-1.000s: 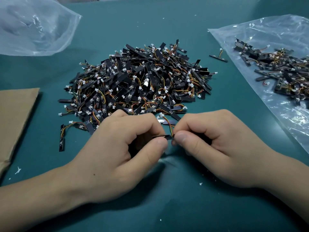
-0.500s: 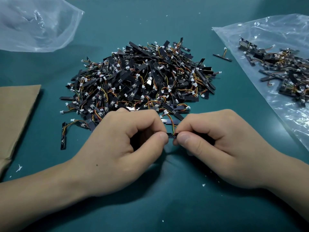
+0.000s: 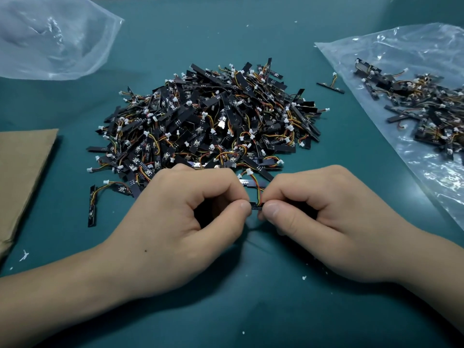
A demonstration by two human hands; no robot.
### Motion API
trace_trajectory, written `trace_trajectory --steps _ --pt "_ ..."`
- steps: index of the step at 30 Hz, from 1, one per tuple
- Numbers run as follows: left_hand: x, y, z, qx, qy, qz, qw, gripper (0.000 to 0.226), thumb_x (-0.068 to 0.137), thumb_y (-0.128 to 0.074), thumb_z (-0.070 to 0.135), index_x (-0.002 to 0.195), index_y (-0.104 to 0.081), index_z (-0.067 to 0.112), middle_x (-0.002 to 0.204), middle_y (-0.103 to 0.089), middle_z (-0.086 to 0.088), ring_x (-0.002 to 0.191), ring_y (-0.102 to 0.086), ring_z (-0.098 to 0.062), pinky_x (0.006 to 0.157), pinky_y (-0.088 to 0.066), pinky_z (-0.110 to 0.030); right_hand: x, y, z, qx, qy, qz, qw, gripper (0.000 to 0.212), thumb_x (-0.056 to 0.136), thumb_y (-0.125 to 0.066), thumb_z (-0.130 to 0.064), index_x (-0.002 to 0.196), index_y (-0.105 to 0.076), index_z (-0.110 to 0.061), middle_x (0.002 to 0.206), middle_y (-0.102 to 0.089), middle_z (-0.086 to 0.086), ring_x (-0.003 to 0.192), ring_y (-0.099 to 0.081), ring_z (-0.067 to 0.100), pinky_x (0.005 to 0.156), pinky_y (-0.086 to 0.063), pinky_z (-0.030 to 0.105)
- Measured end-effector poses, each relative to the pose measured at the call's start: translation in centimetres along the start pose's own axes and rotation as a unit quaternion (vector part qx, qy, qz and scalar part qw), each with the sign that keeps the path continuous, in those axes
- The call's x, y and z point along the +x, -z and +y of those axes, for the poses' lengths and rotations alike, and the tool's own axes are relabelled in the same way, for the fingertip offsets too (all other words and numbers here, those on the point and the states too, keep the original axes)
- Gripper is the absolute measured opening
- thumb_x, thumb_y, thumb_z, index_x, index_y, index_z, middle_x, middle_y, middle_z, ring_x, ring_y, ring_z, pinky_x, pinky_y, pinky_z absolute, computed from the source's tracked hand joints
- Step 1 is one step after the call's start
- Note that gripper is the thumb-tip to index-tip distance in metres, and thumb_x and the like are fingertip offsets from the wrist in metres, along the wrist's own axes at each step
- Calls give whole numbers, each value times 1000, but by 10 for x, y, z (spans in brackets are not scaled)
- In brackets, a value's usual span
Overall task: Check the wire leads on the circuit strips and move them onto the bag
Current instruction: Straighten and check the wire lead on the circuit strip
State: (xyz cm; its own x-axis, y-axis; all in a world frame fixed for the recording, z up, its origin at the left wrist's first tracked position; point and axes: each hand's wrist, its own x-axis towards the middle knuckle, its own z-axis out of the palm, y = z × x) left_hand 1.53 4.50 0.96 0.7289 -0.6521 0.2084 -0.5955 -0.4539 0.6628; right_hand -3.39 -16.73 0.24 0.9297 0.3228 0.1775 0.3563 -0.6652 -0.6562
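Note:
A big pile of black circuit strips with orange and yellow wire leads and white plugs lies mid-table. In front of it my left hand and my right hand each pinch one end of a single circuit strip; its coloured wires arch up to a white plug. Most of the held strip is hidden under my fingers. At the right lies a clear plastic bag with several strips on it.
One loose strip lies between pile and bag, another at the pile's left front. A second clear bag sits at the back left, a brown cardboard sheet at the left edge. The table is teal.
Both hands keep pinching the same strip in almost the same spot. The view has shifted slightly; nothing else has moved.

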Motion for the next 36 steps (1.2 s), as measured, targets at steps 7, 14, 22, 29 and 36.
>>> trace_trajectory --steps 7,14,22,29,36 --pt "-1 1 2 8 6 0 1000 13 83 -65 25 75 -70 17 67 -64 8 68 -54 -10 66 -38 -12 0 1 1 7 4 1 1000 21 100 -53 -35 85 -65 -29 68 -61 -11 65 -59 11 59 -45 26" --pt "0 1 0 17 6 0 1000 10 83 -66 23 78 -71 16 71 -66 7 74 -55 -12 70 -37 -7 0 1 2 17 5 3 1000 24 101 -51 -38 86 -66 -28 69 -61 -12 65 -58 10 60 -45 27" --pt "0 -2 -4 13 13 -5 1000 9 84 -66 26 82 -71 18 74 -68 8 77 -56 -9 72 -36 -2 0 1 3 29 3 6 1000 23 100 -52 -38 86 -66 -26 68 -63 -9 63 -59 13 58 -45 27" --pt "-1 0 0 4 11 1 1000 10 83 -68 25 83 -72 15 76 -69 5 80 -56 -9 76 -35 1 0 1 3 24 4 6 1000 22 100 -52 -38 87 -66 -28 68 -62 -10 63 -58 14 58 -47 33" --pt "0 2 3 35 8 -8 999 12 80 -68 23 77 -72 12 72 -69 -1 77 -52 -14 76 -31 0 1 1 1 5 10 -10 1000 19 102 -55 -32 85 -64 -30 66 -51 -21 63 -53 3 59 -37 17"
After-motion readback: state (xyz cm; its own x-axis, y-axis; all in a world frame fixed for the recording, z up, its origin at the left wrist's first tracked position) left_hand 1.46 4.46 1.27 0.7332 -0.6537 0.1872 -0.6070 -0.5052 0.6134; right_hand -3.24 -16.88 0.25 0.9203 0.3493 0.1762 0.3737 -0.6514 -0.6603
